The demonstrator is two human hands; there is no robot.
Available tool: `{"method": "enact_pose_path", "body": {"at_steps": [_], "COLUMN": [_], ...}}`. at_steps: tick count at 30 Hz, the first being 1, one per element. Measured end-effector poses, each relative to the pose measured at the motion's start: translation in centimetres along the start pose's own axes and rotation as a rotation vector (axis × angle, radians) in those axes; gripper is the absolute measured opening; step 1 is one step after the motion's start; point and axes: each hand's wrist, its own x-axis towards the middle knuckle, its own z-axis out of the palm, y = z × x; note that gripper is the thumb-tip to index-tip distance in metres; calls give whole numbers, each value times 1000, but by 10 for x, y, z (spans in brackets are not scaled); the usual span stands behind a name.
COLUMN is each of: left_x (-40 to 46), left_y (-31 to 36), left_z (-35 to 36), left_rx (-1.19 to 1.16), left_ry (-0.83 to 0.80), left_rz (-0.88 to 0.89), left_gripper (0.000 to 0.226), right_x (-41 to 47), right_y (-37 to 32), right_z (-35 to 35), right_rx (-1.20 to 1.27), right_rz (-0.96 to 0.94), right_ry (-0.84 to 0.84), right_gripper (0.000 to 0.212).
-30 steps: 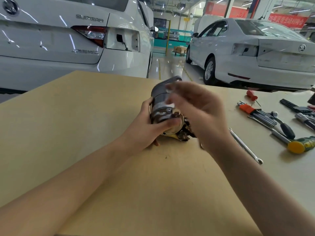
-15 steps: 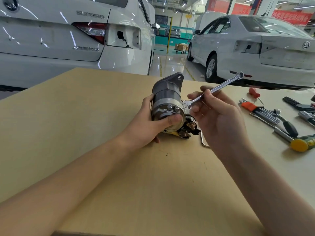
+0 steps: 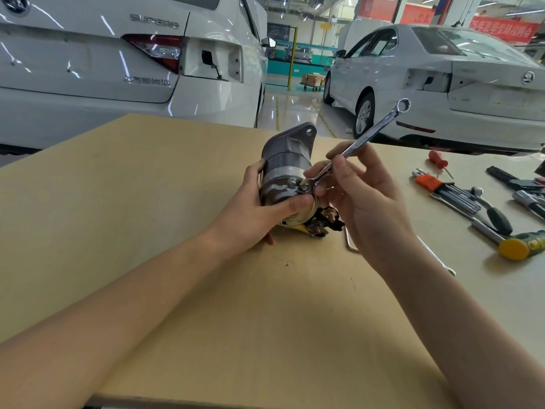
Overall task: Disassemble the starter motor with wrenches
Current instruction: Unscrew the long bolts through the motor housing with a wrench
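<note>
1. A starter motor is steadied on its side on the wooden workbench, gripped around its rear housing by the left hand, thumb pressed on the end cover
2. A combination wrench is pinched by the curled fingers of the right hand, its open end seated on a through-bolt
3. Square seating and a firmly braced body are judged essential to avoid rounding the head
4. Spare tools lie well apart, to the right

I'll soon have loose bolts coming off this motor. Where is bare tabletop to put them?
Bare board lies left of the starter motor and left hand, and near, between both forearms. Right of the right hand is crowded: hammer, hex keys.
</note>
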Motion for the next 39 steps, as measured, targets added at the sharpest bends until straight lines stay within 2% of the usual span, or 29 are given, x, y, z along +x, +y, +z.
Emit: {"method": "enact_pose_path", "body": {"at_steps": [7, 11, 13, 15, 17, 18, 19, 22, 23, 26, 28, 32, 39], "left_x": [4, 5, 6, 6, 5, 4, 4, 5, 5, 5, 4, 1, 2], "left_y": [-4, -6, -6, -6, -4, -4, -4, -7, -7, -6, -5, -2, -4], "left_z": [-2, -1, -2, -4, -5, -5, -5, -4, -3, -2, -2, -2, -2], "left_rx": [-18, 4, 34, 137, 236, 235, 202, 51, 32, 19, 17, 8, 13], "left_ry": [3, -6, -12, -29, -19, -16, -28, -36, -30, -19, -4, -3, -5], "left_rz": [-9, -13, 0, 59, 76, 71, 68, -11, -30, -23, -22, -21, -5], "left_gripper": [118, 111, 88, 46, 7, 3, 12, 93, 109, 126, 126, 128, 125], "right_x": [4, 14, 20, 21, 20, 18, 16, 10, 7, -4, -9, -9, -11], "right_y": [-2, -7, -9, -10, -12, -13, -13, -16, -14, -3, 3, 4, 5], "right_z": [6, 15, 22, 27, 29, 30, 30, 27, 23, 12, 9, 9, 7], "right_rx": [-307, -617, -885, -1141, -1225, -1172, -1036, -459, -309, 174, 402, 482, 420], "right_rz": [-151, -240, -301, -414, -480, -487, -462, -324, -274, 44, 196, 227, 168], "right_ry": [-40, -113, -211, -335, -425, -442, -428, -221, -117, 196, 285, 273, 208], "right_gripper": [14, 20, 25, 27, 26, 25, 24, 19, 17, 19, 20, 21, 19]}}
